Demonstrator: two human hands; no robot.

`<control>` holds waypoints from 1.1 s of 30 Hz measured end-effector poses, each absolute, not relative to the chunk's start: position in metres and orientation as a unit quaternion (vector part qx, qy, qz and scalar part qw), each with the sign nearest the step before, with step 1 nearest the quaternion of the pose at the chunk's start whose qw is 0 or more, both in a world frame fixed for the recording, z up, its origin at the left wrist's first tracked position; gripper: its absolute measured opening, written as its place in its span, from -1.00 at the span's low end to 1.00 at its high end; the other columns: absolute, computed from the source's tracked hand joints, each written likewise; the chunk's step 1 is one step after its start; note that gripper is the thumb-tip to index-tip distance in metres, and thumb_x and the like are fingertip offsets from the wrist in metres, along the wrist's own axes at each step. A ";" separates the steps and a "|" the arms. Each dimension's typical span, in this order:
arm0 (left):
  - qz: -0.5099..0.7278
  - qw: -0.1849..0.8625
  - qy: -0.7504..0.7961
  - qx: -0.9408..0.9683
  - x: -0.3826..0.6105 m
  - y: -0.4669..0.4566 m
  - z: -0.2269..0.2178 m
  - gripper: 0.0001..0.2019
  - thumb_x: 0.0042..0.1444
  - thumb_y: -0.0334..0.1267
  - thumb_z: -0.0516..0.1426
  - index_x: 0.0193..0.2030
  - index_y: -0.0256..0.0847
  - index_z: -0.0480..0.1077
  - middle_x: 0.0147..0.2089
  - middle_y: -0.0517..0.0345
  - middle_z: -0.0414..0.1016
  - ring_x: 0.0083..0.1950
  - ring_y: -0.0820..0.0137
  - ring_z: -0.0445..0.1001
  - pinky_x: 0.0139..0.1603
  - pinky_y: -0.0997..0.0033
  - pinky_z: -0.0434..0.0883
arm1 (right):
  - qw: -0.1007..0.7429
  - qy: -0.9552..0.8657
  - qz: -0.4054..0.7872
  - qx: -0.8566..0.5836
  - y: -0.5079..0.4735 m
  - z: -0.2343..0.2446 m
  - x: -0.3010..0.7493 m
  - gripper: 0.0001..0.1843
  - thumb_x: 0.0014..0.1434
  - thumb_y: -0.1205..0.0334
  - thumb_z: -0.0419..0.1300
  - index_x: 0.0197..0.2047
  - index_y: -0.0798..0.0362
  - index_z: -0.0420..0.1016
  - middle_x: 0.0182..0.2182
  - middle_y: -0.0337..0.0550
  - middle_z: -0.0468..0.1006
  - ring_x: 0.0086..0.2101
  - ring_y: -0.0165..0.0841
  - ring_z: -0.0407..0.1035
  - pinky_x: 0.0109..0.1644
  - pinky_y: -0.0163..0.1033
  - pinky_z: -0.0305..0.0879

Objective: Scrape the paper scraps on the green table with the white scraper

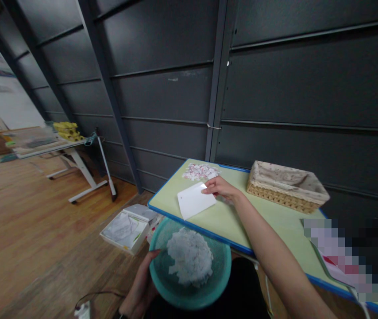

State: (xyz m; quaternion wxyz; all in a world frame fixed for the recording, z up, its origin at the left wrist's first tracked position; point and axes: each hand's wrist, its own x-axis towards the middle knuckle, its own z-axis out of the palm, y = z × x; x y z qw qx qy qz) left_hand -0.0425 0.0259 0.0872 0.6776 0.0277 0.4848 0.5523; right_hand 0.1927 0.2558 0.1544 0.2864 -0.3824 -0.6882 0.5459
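Observation:
My right hand (220,188) reaches across the pale green table (268,221) and pinches the far corner of a white card (194,200) lying flat on it. Just beyond the card lies a heap of small red-and-white paper scraps (200,172). My left hand (142,285) grips the left rim of a teal bowl (172,292), held below the table's blue front edge. A pile of white paper scraps (190,256) fills the bowl.
A lined wicker basket (285,186) stands at the table's back right. An open white box (127,228) sits on the wooden floor to the left. A second table (43,144) with yellow things stands far left. A dark panelled wall runs behind.

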 end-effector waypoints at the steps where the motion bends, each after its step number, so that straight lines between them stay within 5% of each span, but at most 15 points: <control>1: 0.550 0.677 0.489 0.032 -0.042 0.026 0.088 -0.67 -0.03 -0.35 0.20 -0.07 -0.38 0.45 -0.26 -0.07 0.66 -0.14 0.09 0.58 -0.06 0.12 0.47 | 0.314 -0.676 0.542 -0.389 0.256 0.157 0.194 -0.63 -0.31 0.08 0.38 -0.51 0.16 0.42 -0.66 -0.32 0.33 -0.64 -0.56 0.13 -0.59 -0.41 -0.06; 5: 0.548 0.677 0.489 0.050 -0.043 0.027 0.085 -0.56 -0.03 -0.35 0.19 0.04 -0.43 0.38 -0.24 -0.11 0.66 -0.10 0.07 0.56 -0.04 0.10 0.46 | 0.426 -0.622 0.506 -0.420 0.256 0.170 0.197 -0.61 -0.32 0.07 0.37 -0.55 0.11 0.30 -0.65 -0.35 0.29 -0.63 -0.54 0.14 -0.56 -0.39 0.02; 9: 0.550 0.681 0.482 0.034 -0.043 0.029 0.081 -0.61 0.00 -0.36 0.16 -0.01 -0.47 0.39 -0.32 -0.11 0.66 -0.13 0.07 0.58 -0.05 0.12 0.47 | 0.434 -0.675 0.402 -0.441 0.226 0.172 0.176 -0.71 -0.13 0.11 0.26 -0.49 0.05 0.22 -0.63 -0.31 0.34 -0.57 -0.44 0.25 -0.50 -0.36 0.11; 13: 0.546 0.678 0.491 0.030 -0.042 0.029 0.081 -0.65 0.01 -0.36 0.15 -0.04 -0.46 0.40 -0.38 -0.09 0.66 -0.16 0.06 0.59 -0.07 0.07 0.47 | 0.343 -0.801 0.135 -0.471 0.170 0.149 0.135 -0.87 0.16 0.22 0.00 -0.37 0.05 0.31 -0.49 -0.16 0.49 -0.45 -0.35 0.38 -0.36 -0.32 0.16; 19: 0.527 0.686 0.500 0.025 -0.042 0.030 0.077 -0.64 -0.01 -0.34 0.15 -0.04 -0.42 0.40 -0.35 -0.10 0.66 -0.21 0.04 0.60 -0.10 0.03 0.48 | 0.131 -0.871 0.014 -0.474 0.140 0.130 0.119 -0.76 0.19 0.36 -0.08 -0.12 0.08 0.32 -0.27 0.03 0.57 -0.35 -0.26 0.46 -0.31 -0.29 0.21; 26: 0.544 0.671 0.500 0.065 -0.042 0.029 0.056 -0.71 -0.02 -0.35 0.18 -0.12 -0.41 0.40 -0.38 -0.09 0.66 -0.19 0.07 0.59 -0.11 0.08 0.48 | 0.144 -0.788 -0.043 -0.597 0.153 0.128 0.174 -0.77 0.19 0.36 -0.09 -0.14 0.12 0.32 -0.36 0.03 0.56 -0.39 -0.25 0.46 -0.36 -0.30 0.17; 33: 0.510 0.718 0.472 0.037 -0.035 0.030 0.020 -0.36 -0.07 -0.16 0.23 0.18 -0.32 0.26 -0.16 -0.14 0.64 -0.07 -0.01 0.54 -0.03 -0.01 0.44 | 0.137 -0.797 -0.034 -0.587 0.155 0.137 0.151 -0.76 0.18 0.41 -0.08 -0.13 0.09 0.33 -0.28 0.04 0.55 -0.34 -0.25 0.47 -0.32 -0.29 0.23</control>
